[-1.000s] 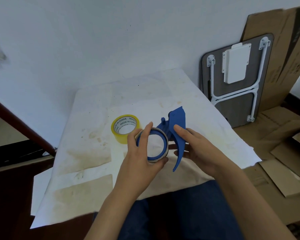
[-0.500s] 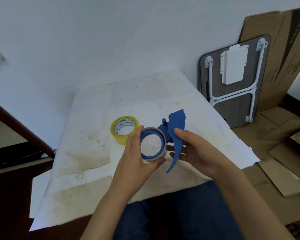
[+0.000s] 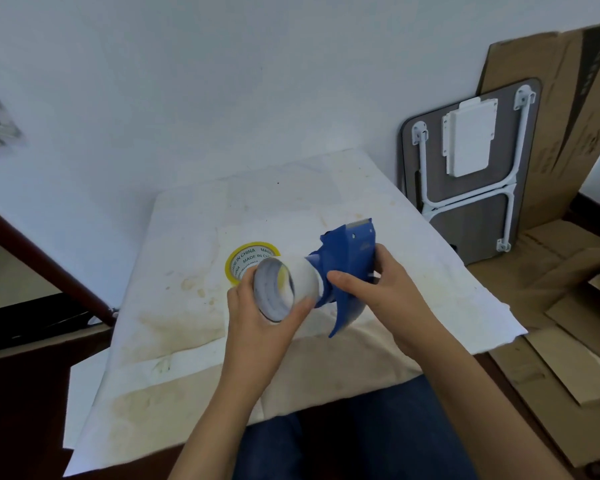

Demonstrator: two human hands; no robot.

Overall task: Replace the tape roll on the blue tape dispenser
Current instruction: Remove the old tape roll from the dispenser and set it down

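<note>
My right hand (image 3: 381, 289) grips the blue tape dispenser (image 3: 349, 258) above the table, its metal cutter pointing up and away. My left hand (image 3: 257, 317) is closed around an old, almost bare tape core (image 3: 281, 289), a whitish ring that sits just left of the dispenser's hub; the blur hides whether they still touch. A new yellow tape roll (image 3: 248, 259) lies flat on the table right behind the core, partly hidden by it.
The table (image 3: 187, 306) is covered in stained white paper and stands against a white wall. A folded small table (image 3: 471, 174) leans on the wall at the right, beside flattened cardboard (image 3: 568, 306) on the floor. My blue-trousered legs (image 3: 343, 445) are below the table edge.
The dispenser has turned so its side and cutter face up. The old core has slid left off the blue hub and tilted, held in my left hand.
</note>
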